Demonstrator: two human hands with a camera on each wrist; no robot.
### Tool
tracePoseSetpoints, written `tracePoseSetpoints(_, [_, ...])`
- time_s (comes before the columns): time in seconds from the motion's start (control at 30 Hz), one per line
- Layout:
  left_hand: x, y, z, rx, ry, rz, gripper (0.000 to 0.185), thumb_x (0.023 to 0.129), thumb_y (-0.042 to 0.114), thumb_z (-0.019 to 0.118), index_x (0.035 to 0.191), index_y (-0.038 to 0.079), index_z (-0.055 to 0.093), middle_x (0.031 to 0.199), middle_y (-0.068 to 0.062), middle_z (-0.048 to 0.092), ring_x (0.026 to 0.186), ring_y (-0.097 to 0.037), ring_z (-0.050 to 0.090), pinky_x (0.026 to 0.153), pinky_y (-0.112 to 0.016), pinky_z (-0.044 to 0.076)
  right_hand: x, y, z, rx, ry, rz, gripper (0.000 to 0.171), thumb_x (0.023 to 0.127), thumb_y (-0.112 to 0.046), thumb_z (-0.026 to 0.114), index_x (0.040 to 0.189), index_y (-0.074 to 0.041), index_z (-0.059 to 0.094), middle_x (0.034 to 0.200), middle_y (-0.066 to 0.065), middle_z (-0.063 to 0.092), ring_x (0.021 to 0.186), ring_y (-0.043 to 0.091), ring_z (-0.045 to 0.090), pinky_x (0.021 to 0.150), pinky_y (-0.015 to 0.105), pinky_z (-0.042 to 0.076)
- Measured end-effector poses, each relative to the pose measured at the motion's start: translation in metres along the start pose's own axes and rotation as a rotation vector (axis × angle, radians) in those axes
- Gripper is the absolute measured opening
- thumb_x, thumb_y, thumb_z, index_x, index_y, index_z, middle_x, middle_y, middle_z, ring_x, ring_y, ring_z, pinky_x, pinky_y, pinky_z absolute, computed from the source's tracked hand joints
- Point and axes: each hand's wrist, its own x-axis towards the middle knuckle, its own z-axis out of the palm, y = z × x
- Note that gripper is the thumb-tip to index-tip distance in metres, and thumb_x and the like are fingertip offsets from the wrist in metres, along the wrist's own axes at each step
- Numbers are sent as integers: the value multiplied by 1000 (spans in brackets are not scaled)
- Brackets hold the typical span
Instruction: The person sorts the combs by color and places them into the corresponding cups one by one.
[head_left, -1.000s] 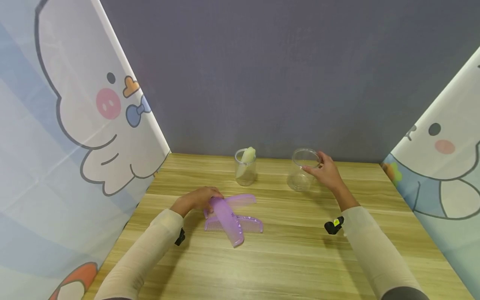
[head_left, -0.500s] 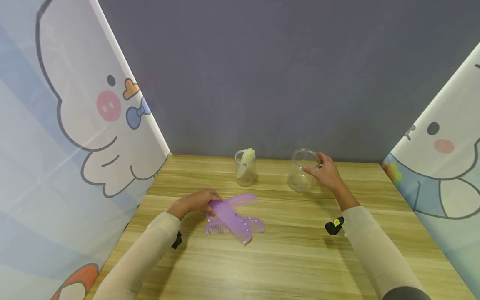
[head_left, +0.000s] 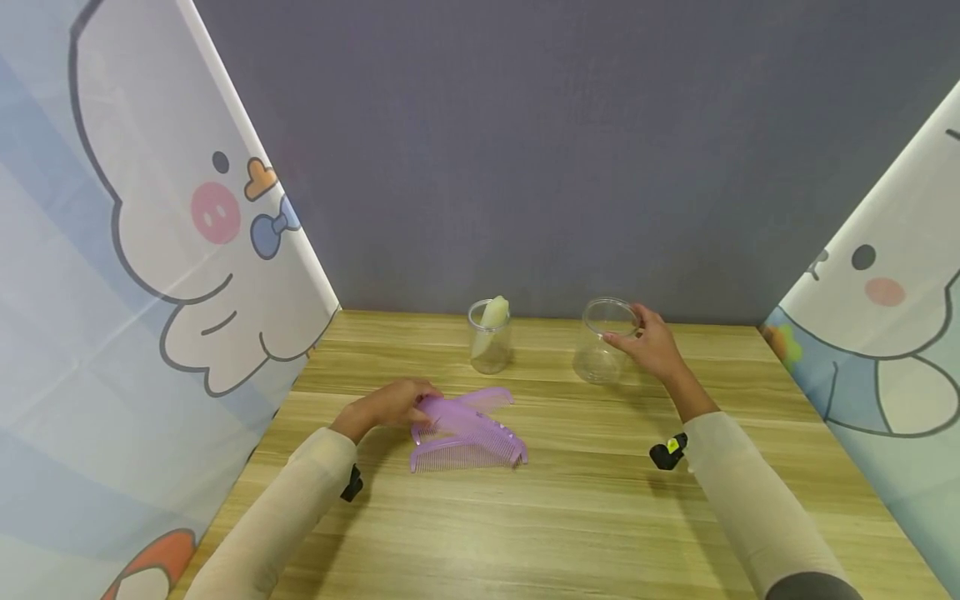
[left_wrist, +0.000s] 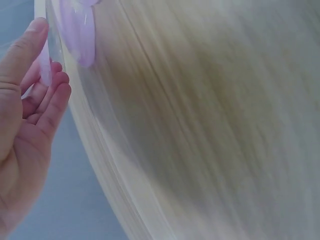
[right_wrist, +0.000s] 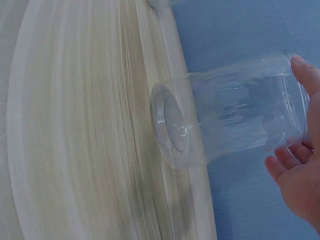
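In the head view my left hand pinches one end of a purple comb between thumb and fingers. The held comb slants over two more purple combs, a nearer one and a farther one, and partly hides both. Thumb and fingertips meet around the comb's end in the left wrist view. Farther back, my right hand holds a clear jar by its upper rim. In the right wrist view this jar is see-through with nothing inside, its thick base on the wood.
A smaller clear jar stands left of the held one, with a pale yellow-green long object leaning inside. The wooden table ends at a grey wall. Cartoon-printed cloths flank both sides.
The held comb has swung round in my left hand: its free end has moved right and away, over the nearer comb. My left hand shifted slightly left. My right hand and jar stayed put.
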Motion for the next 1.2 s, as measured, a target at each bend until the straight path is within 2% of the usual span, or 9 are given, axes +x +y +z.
tracePoseSetpoints(0.13, [3, 0, 1, -27, 40, -2, 37, 90, 24, 78, 121, 5, 71, 108, -4, 71, 88, -9, 59, 76, -23, 52, 0, 1, 0, -4, 1, 1, 105, 92, -51, 72, 160, 5, 16, 155, 36, 29, 135, 57, 42, 109, 65, 41])
tracePoseSetpoints(0.27, [7, 1, 0, -40, 87, 3, 38, 89, 23, 78, 121, 3, 71, 106, -4, 71, 91, -11, 62, 80, -24, 54, 0, 1, 0, -7, 3, 3, 105, 91, -51, 72, 160, 4, 15, 154, 37, 30, 134, 57, 42, 109, 65, 41])
tracePoseSetpoints(0.5, [15, 7, 0, -134, 174, 4, 40, 89, 22, 79, 121, 2, 70, 104, -5, 72, 94, -14, 67, 82, -26, 58, 1, 2, 0, 2, 3, 2, 106, 92, -51, 72, 160, 5, 14, 154, 37, 30, 135, 57, 41, 110, 65, 40])
tracePoseSetpoints(1.0, [25, 19, -4, -218, 320, 48, 42, 82, 18, 84, 118, 0, 71, 104, -10, 75, 94, -20, 70, 83, -33, 60, 0, 3, 1, -7, 6, -2, 105, 92, -51, 71, 160, 5, 15, 153, 37, 31, 135, 56, 42, 110, 65, 41])
tracePoseSetpoints(1.2, [31, 27, -1, -225, 404, 52, 41, 82, 20, 85, 116, 2, 72, 101, -8, 75, 93, -20, 71, 81, -29, 59, -1, 2, 1, 0, 1, 1, 105, 92, -52, 71, 160, 4, 15, 153, 36, 31, 136, 56, 41, 111, 65, 40])
